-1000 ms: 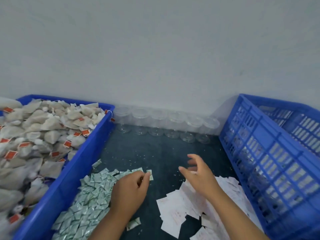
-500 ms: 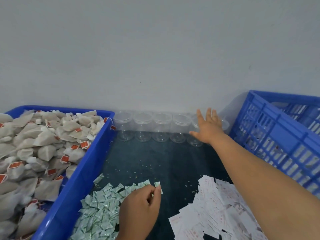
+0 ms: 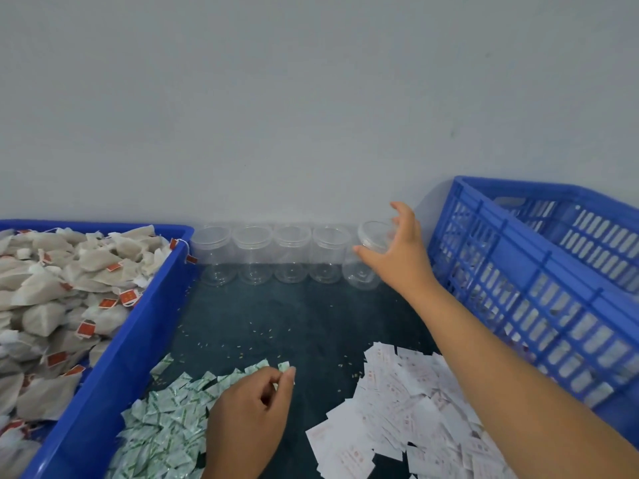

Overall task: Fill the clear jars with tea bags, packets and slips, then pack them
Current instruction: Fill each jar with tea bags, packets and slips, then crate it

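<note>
The right hand (image 3: 401, 257) reaches to the back of the dark table (image 3: 294, 316) and grips a tilted jar (image 3: 364, 273) near its rim, thumb on one side and fingers curled over the other. To its left, four more clear jars (image 3: 273, 257) stand upright in a row against the wall (image 3: 311, 98). The left hand (image 3: 249, 416) pinches one green-and-white packet (image 3: 284, 367) at the edge of the packet pile (image 3: 166, 430). White slips (image 3: 397, 409) lie heaped under the right forearm. A blue tub (image 3: 114, 375) of tea bags (image 3: 52, 299) sits on the left and a slatted blue crate (image 3: 518, 305) on the right.
</note>
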A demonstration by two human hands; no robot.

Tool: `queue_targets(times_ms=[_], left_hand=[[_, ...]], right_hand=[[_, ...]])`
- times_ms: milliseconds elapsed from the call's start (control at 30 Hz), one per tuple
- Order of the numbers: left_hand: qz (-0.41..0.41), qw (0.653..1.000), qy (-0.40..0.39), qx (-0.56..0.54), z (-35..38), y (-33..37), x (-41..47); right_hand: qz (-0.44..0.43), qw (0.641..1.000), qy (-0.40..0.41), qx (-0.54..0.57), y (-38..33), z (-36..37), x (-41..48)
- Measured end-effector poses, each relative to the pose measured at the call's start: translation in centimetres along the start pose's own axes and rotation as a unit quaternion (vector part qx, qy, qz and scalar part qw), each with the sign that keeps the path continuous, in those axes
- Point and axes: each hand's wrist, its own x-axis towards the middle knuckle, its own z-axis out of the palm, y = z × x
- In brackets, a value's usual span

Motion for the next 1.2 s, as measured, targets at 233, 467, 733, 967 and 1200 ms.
queue_targets(times_ms=[233, 467, 733, 967, 1200], left_hand=[[0.042, 0.961, -0.033, -0.273, -0.6, 1.2, -0.4], [0.046, 0.944, -0.156, -0.288, -0.9, 1.8, -0.8], [0.012, 0.919, -0.062, -0.389, -2.2, 2.3, -0.9], [0.023, 0.784, -0.332, -0.524, -5.0, 1.5, 0.6], [-0.018, 0.803, -0.222, -0.553, -4.3, 1.8, 0.3]], right_hand=[[0.031, 0.965, -0.252, 0.073, -5.8, -3.1, -12.3], [0.116, 0.925, -0.193, 0.307, -3.8, 3.3, -21.6], [0.104, 0.881, -0.301, 0.349, -2.9, 5.3, -23.2], [0.130, 0.726, -0.517, 0.435, -2.5, 3.1, -22.3], [0.133, 0.825, -0.424, 0.348, -2.9, 3.8, -23.2]])
